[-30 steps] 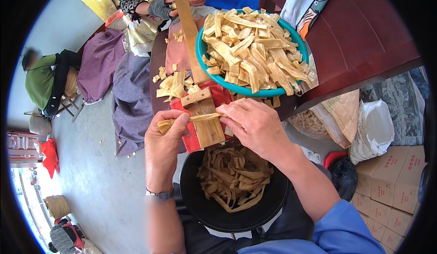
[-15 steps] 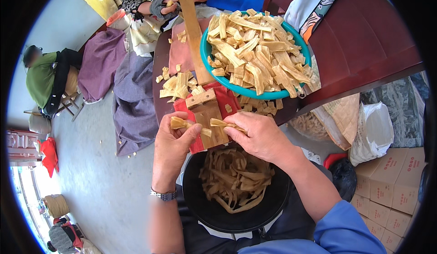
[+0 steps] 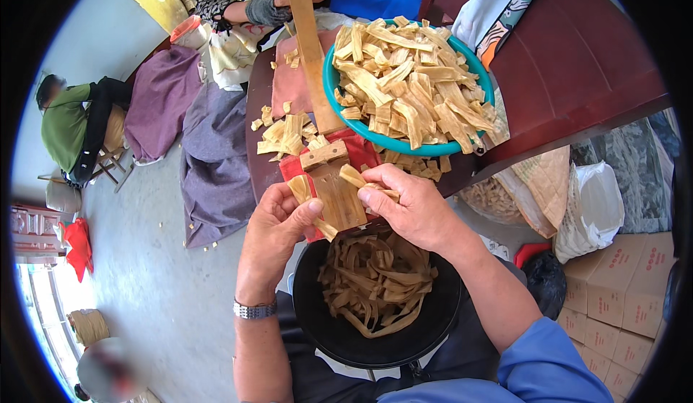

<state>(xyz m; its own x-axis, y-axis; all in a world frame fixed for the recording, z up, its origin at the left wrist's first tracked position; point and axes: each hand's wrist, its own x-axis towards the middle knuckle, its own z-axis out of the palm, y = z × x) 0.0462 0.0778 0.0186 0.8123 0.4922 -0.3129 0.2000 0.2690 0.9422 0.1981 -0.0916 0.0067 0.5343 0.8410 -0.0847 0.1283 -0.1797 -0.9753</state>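
Observation:
Just above the wooden block with a crosspiece, my left hand pinches a pale yellow dried strip, held slanting at the block's left side. My right hand grips another short dried strip at the block's right, angled down into my fingers. The block rests on red cloth at the table edge. Below my hands, a black bowl in my lap holds many long brownish strips. Beyond the block, a teal basin is heaped with dried pieces.
A co-worker's hands are near an upright-lying plank. A seated person in green is at the left. Purple cloths lie beside the table. A dark red chair, white sack and cardboard boxes are at the right.
The strip that spanned both hands is now in two separate pieces, one in each hand. My hands have moved apart, and both pieces have tilted.

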